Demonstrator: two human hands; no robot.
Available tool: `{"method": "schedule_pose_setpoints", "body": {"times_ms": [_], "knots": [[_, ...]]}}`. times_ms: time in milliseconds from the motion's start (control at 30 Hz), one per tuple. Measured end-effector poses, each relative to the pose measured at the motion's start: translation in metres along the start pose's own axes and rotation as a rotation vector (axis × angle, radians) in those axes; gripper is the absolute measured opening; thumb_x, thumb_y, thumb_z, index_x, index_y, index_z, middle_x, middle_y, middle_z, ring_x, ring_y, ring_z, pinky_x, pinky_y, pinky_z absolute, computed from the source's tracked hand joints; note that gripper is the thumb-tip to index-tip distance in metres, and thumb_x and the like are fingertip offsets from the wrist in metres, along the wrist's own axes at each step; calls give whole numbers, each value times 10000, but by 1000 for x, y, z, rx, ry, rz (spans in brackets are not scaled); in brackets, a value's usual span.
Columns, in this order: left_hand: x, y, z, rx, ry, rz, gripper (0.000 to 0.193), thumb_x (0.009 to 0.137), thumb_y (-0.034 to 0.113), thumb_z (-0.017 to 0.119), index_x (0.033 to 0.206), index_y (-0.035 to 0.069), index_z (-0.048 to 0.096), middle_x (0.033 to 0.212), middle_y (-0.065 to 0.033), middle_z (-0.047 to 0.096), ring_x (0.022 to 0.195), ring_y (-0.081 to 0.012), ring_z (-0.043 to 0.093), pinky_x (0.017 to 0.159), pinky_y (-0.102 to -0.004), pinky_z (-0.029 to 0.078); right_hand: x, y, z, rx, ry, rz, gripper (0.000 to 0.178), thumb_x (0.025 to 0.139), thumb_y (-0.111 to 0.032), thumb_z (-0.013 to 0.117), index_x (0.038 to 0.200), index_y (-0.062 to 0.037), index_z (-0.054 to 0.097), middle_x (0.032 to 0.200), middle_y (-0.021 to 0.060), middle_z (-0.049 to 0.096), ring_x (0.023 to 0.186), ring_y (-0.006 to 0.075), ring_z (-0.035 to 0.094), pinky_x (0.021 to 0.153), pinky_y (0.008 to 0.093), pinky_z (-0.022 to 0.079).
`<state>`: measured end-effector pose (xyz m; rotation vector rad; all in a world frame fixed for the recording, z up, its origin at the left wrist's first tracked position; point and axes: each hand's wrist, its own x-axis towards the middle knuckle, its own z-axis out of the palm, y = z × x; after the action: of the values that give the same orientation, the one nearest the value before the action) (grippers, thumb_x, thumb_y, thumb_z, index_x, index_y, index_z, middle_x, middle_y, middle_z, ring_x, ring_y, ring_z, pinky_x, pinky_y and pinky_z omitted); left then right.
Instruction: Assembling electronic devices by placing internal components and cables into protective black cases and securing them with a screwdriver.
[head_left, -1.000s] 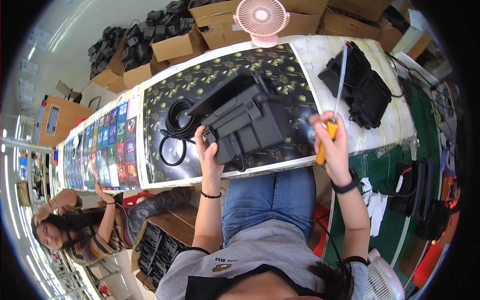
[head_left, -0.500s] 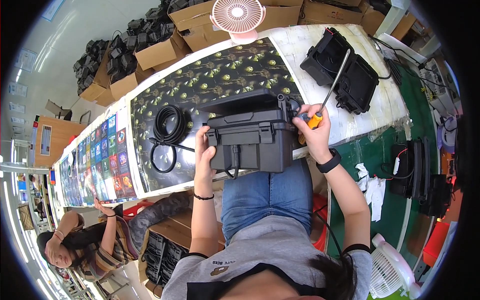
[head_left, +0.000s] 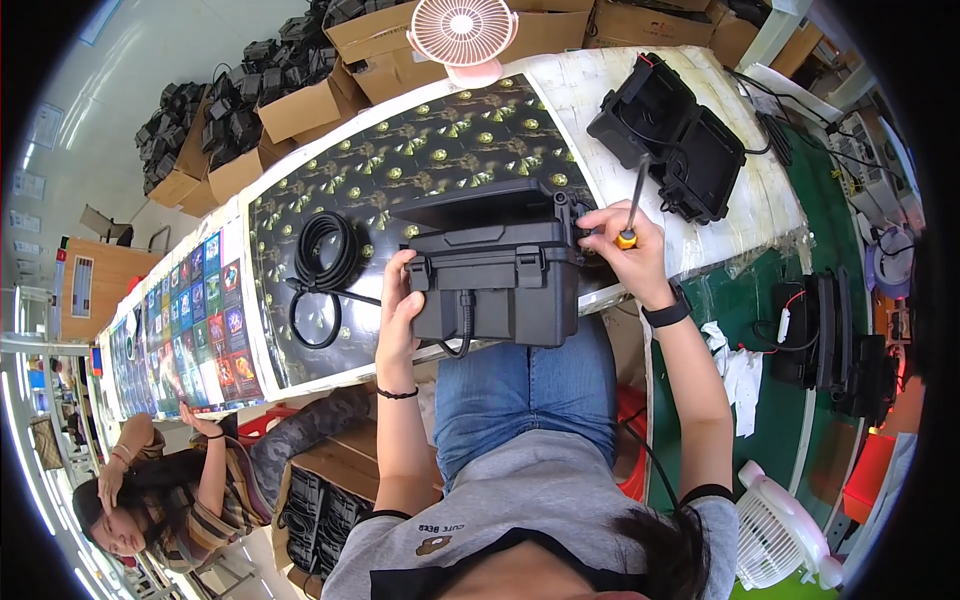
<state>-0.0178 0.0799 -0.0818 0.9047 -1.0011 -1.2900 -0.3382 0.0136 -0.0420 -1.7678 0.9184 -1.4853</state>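
Note:
A black plastic case [head_left: 495, 290], its lid tilted open, sits at the table's near edge above my lap. My left hand [head_left: 397, 320] is closed round its left end, thumb on the front near a latch. My right hand [head_left: 636, 258] is at the right end, thumb and forefinger pinched against a fitting near the hinge. Tucked in that same hand is a screwdriver [head_left: 626, 238] with a yellow handle, its shaft pointing up and away. What the fingertips pinch is too small to make out. A cable leaves the front of the case and joins a black coil [head_left: 326, 250] on the left.
Another black case [head_left: 705, 165] lies open at the far right of the table [head_left: 740, 245]. A pink fan [head_left: 463, 35] stands at the back edge, with cartons [head_left: 310, 110] of black cases behind. At the left sits another person [head_left: 180, 490]. More cases [head_left: 825, 330] are on the green surface.
The screwdriver has swung more upright in my right hand, and its tip has moved left. My right fingers now pinch closer to the end of the case. The left hand keeps its grip.

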Motion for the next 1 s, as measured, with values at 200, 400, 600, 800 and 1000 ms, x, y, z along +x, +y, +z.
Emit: {"method": "schedule_pose_setpoints", "body": {"times_ms": [200, 400, 600, 800, 1000], "knots": [[1, 9, 7, 23, -14, -1, 633, 809, 243, 645, 1378, 74, 427, 1238, -73, 502, 1137, -180, 478, 1001, -299, 373, 6, -10, -5, -93, -84, -57, 316, 742, 46, 780, 761, -52, 480, 858, 106, 700, 841, 219, 705, 667, 293, 506], [0, 8, 8, 5, -3, -39, 632, 802, 231, 663, 1373, 72, 445, 1253, -80, 509, 1154, -189, 482, 1014, -308, 369, 4, -13, -6, -285, -114, -183, 302, 749, 47, 775, 776, -52, 491, 766, 87, 642, 871, 237, 718, 674, 296, 521], [-12, -6, -4, 60, 47, 60, 650, 797, 241, 706, 1370, 72, 450, 1315, -98, 488, 1240, -217, 459, 1053, -342, 346, 2, -27, 11, -180, -4, 112, 277, 788, -10, 766, 796, -43, 491, 796, 101, 655, 868, 253, 716, 694, 323, 526], [-17, -2, 5, 61, -48, 215, 620, 796, 281, 751, 1334, 122, 486, 1491, -184, 389, 1316, -280, 431, 1087, -378, 332, 6, -33, 1, -307, -88, 79, 282, 791, -48, 779, 795, -42, 496, 842, 114, 680, 862, 238, 714, 717, 313, 528], [-10, -1, 5, -50, 67, 7, 672, 798, 281, 740, 1371, 85, 450, 1344, -132, 491, 1245, -231, 473, 1046, -333, 377, 4, -14, -5, -71, -121, 68, 342, 762, -29, 798, 727, -57, 459, 901, 124, 731, 836, 178, 707, 705, 273, 524]]}}
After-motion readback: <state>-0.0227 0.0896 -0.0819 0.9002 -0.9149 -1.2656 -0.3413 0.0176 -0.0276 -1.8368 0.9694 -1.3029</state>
